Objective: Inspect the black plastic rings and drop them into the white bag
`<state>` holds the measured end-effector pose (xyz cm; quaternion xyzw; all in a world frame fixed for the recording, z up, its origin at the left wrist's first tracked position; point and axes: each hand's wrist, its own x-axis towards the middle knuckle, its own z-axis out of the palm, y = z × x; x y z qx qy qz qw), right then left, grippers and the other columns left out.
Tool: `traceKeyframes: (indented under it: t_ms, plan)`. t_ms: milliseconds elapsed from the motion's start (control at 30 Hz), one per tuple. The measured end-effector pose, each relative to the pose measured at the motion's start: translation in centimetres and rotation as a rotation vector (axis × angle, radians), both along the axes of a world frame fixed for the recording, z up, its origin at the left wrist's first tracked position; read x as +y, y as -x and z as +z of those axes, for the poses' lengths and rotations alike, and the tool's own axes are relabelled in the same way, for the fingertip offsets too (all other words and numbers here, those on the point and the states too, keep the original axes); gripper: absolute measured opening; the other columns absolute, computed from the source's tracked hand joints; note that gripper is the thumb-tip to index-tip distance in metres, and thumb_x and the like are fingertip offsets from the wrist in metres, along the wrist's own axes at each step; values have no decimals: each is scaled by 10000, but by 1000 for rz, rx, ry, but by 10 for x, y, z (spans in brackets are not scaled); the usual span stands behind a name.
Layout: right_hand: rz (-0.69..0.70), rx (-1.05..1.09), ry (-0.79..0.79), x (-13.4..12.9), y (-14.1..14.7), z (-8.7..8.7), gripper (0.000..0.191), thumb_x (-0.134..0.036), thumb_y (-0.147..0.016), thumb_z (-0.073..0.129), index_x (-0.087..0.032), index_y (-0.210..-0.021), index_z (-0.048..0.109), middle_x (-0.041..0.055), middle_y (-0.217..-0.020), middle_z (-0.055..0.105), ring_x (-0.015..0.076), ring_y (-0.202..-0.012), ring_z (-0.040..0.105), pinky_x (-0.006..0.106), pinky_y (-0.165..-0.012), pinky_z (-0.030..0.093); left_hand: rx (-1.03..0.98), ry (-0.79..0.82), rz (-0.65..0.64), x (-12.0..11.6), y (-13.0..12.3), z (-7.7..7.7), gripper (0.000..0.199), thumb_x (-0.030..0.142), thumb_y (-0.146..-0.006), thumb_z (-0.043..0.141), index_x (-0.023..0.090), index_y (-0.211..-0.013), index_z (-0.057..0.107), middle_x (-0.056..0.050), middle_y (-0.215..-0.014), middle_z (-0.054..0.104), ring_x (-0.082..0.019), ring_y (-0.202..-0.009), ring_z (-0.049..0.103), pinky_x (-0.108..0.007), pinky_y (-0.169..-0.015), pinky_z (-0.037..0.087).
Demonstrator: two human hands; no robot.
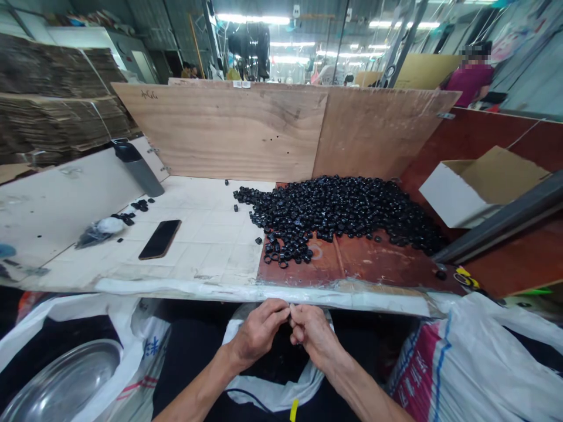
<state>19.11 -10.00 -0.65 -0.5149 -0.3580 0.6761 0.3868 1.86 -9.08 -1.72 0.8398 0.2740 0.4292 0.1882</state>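
Observation:
My left hand (259,331) and my right hand (313,334) meet fingertip to fingertip just in front of the table's taped front edge (264,291). Both are closed in a pinch; a small dark piece seems to sit between them, mostly hidden by the fingers. Under my hands a white sack (303,394) hangs open, dark inside. On the table beyond lies a large heap of small black plastic rings (343,205), with several loose ones at its near left side.
A phone (160,240), a grey bottle (139,170) and a small plastic bag (97,230) are on the left. An open carton (479,187) leans at the right. Sacks flank me, one holding a metal bowl (65,381). Wooden boards (237,132) wall the back. A person (470,82) is far right.

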Motion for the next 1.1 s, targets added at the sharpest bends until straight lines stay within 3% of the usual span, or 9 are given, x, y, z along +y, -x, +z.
traceKeyframes:
  t_ms: [67,133,233,333,500,633,733,833,1100]
  plan:
    - [131,-238,-79,4,-11,4,414,-504,-850,538,-198,-572,515,-52,-407,413,109,-382,407,253,-461,406,66,106,-91,1,7,13,266,71,-918,526,178,-1151,594,-105,-1058,656,-187,-965,631,-310,-832,541]
    - [157,-592,-356,17,-23,12,375,-473,-859,555,-191,-611,563,-14,-485,499,138,-469,491,264,-518,424,131,259,-117,8,10,29,125,191,-892,632,177,-1016,625,-69,-961,666,-182,-883,645,-291,-797,537]
    - [-52,-968,-797,51,-38,23,152,-303,-874,555,-177,-918,627,80,-862,631,209,-766,613,313,-702,476,134,323,165,34,3,42,129,293,-854,682,188,-891,619,-25,-822,619,-175,-751,622,-291,-721,523]
    - [-84,-1151,-906,89,-41,19,203,-179,-857,543,-164,-1050,601,119,-1056,592,221,-826,629,318,-710,483,106,262,460,68,-14,32,94,226,-866,629,204,-957,619,-34,-899,597,-179,-764,616,-303,-728,519]
    - [0,-1262,-907,113,-37,-1,147,-128,-865,539,-171,-979,619,99,-999,613,197,-749,624,293,-663,468,237,225,567,97,-30,8,27,174,-827,649,196,-842,647,-48,-943,612,-203,-840,619,-316,-753,506]
    - [-20,-1136,-919,107,-38,0,134,-114,-838,542,-164,-931,624,86,-912,633,205,-776,625,307,-724,485,186,241,513,94,-27,10,94,145,-842,608,189,-762,623,-35,-844,636,-207,-850,623,-328,-795,498]
    - [-65,-839,-872,100,-39,7,163,-176,-843,555,-164,-983,637,63,-882,655,173,-704,616,292,-690,508,12,340,462,88,-23,14,21,182,-841,623,195,-858,626,-16,-847,658,-179,-778,635,-303,-749,514]
    - [-68,-504,-741,92,-38,13,238,-263,-838,583,-177,-1044,664,63,-957,687,157,-701,629,263,-624,523,-131,426,391,83,-22,15,124,225,-851,622,194,-971,619,-19,-900,669,-164,-758,651,-282,-718,538]
    - [-116,-158,-507,82,-34,16,237,-364,-762,705,-173,-883,632,9,-708,660,160,-632,622,282,-633,529,-128,307,281,82,-18,18,221,203,-823,631,184,-1042,650,-54,-952,651,-172,-816,630,-286,-735,534]
